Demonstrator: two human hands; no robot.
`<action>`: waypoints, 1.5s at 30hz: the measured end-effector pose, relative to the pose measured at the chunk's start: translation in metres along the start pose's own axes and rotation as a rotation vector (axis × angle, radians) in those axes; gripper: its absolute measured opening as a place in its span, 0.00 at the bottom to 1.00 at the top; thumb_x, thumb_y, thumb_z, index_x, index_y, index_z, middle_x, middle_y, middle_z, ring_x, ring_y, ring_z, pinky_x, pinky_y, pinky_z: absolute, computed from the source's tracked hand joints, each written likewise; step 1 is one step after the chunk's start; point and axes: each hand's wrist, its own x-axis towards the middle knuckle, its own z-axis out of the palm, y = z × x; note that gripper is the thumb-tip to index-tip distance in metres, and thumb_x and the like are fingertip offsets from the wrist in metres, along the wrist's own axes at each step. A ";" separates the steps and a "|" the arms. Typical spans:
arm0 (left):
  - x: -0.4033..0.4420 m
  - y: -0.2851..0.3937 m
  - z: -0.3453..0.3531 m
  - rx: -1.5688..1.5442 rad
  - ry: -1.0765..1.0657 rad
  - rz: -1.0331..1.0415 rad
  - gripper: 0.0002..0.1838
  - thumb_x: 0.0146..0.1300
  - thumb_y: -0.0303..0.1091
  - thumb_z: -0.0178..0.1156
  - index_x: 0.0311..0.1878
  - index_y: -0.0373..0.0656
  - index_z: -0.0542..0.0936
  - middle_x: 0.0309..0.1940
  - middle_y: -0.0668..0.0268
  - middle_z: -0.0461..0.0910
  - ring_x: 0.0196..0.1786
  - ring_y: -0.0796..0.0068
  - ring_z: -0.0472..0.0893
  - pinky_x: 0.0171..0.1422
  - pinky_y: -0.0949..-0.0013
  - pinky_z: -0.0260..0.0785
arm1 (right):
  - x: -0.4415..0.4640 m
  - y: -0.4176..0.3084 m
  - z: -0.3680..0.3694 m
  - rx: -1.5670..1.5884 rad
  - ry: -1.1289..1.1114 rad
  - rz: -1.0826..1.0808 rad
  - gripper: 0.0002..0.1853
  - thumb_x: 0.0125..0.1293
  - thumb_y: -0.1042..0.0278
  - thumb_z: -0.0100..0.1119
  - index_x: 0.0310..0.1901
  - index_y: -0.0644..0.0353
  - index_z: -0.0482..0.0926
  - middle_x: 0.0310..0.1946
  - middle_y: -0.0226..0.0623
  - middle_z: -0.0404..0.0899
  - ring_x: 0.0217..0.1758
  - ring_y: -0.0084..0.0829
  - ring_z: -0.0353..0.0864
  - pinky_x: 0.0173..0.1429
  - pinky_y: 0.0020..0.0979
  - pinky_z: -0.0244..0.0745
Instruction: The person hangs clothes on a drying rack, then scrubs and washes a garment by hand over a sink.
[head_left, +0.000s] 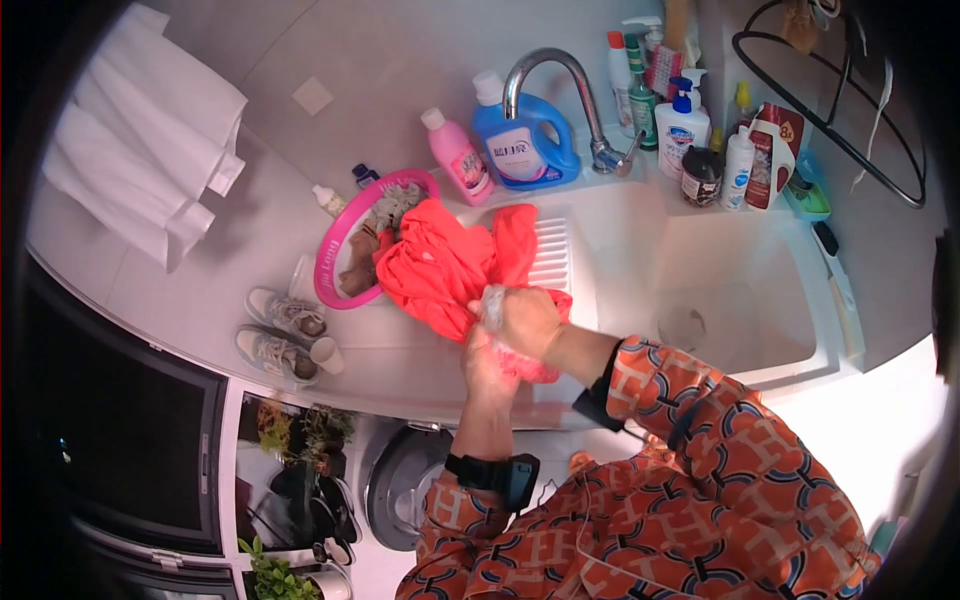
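Note:
A bright red garment (pixel 445 255) lies bunched over the ribbed washboard (pixel 553 255) beside the sink basin, part of it lapping against a pink-rimmed basin (pixel 330 235). My right hand (pixel 530 322) is closed on a fold of it, with white suds (pixel 493 303) around the thumb side. Just below, my left hand (pixel 490 365) wraps the same cloth, wet and foamy; its fingers are partly hidden. The two hands touch or nearly touch. Some soapy red cloth shows under my right hand.
Behind the washboard stand a blue detergent jug (pixel 525 145), a pink bottle (pixel 460 160) and a curved faucet (pixel 600 120). Several bottles line the back right, near a brush (pixel 840 270). Sneakers (pixel 280 340) and a paper cup (pixel 326 354) sit left. White cloth (pixel 150 130) hangs upper left.

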 end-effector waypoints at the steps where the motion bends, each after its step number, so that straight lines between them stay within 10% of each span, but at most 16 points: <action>1: 0.000 0.001 -0.034 -0.055 -0.166 0.004 0.21 0.69 0.45 0.41 0.51 0.37 0.71 0.46 0.57 0.74 0.56 0.67 0.73 0.57 0.61 0.67 | 0.002 0.000 0.006 0.003 0.077 -0.008 0.16 0.60 0.51 0.55 0.25 0.56 0.73 0.23 0.41 0.76 0.27 0.43 0.78 0.28 0.41 0.72; 4: 0.007 0.007 -0.051 -0.040 -0.257 0.012 0.19 0.68 0.42 0.42 0.51 0.37 0.72 0.46 0.59 0.75 0.54 0.67 0.74 0.56 0.61 0.69 | -0.038 -0.035 0.010 0.234 0.194 -0.488 0.19 0.63 0.50 0.50 0.27 0.58 0.74 0.24 0.43 0.78 0.29 0.45 0.79 0.30 0.45 0.73; 16: -0.018 0.039 0.031 0.401 0.148 0.315 0.22 0.62 0.32 0.58 0.59 0.39 0.67 0.53 0.61 0.72 0.52 0.72 0.75 0.56 0.66 0.69 | 0.001 0.059 -0.014 0.411 -0.064 0.412 0.22 0.68 0.48 0.42 0.34 0.61 0.76 0.34 0.54 0.78 0.41 0.49 0.77 0.46 0.42 0.70; 23: -0.034 0.023 -0.034 0.591 0.267 0.257 0.17 0.58 0.25 0.60 0.51 0.40 0.70 0.44 0.67 0.70 0.47 0.77 0.70 0.54 0.74 0.63 | -0.012 0.117 -0.032 0.749 -0.119 0.567 0.17 0.64 0.61 0.54 0.45 0.69 0.76 0.34 0.40 0.79 0.37 0.29 0.77 0.44 0.30 0.72; 29: -0.027 0.054 -0.019 1.088 0.482 0.628 0.18 0.61 0.31 0.57 0.54 0.40 0.70 0.51 0.64 0.67 0.54 0.73 0.66 0.54 0.72 0.63 | -0.029 0.122 -0.041 1.163 -0.273 0.542 0.17 0.63 0.70 0.54 0.53 0.67 0.71 0.40 0.37 0.77 0.38 0.25 0.77 0.40 0.25 0.75; 36: 0.049 0.123 -0.008 2.469 0.111 1.009 0.23 0.53 0.38 0.62 0.53 0.49 0.73 0.52 0.58 0.71 0.58 0.57 0.66 0.69 0.51 0.43 | -0.041 0.108 -0.062 1.166 -0.337 0.584 0.13 0.62 0.75 0.52 0.49 0.63 0.71 0.35 0.30 0.76 0.32 0.20 0.76 0.33 0.21 0.73; 43: 0.060 0.192 0.041 2.687 -0.191 0.286 0.11 0.49 0.42 0.65 0.28 0.46 0.78 0.36 0.65 0.78 0.51 0.63 0.71 0.60 0.54 0.56 | -0.055 0.091 -0.076 1.242 -0.283 0.540 0.12 0.65 0.71 0.50 0.50 0.60 0.71 0.32 0.28 0.75 0.27 0.16 0.73 0.24 0.19 0.66; 45: 0.068 0.220 0.032 2.467 -0.463 0.543 0.09 0.53 0.39 0.63 0.30 0.44 0.77 0.30 0.65 0.76 0.45 0.68 0.72 0.52 0.61 0.61 | -0.058 0.093 -0.072 1.215 -0.264 0.560 0.12 0.66 0.70 0.50 0.49 0.60 0.71 0.33 0.29 0.76 0.28 0.17 0.74 0.25 0.19 0.68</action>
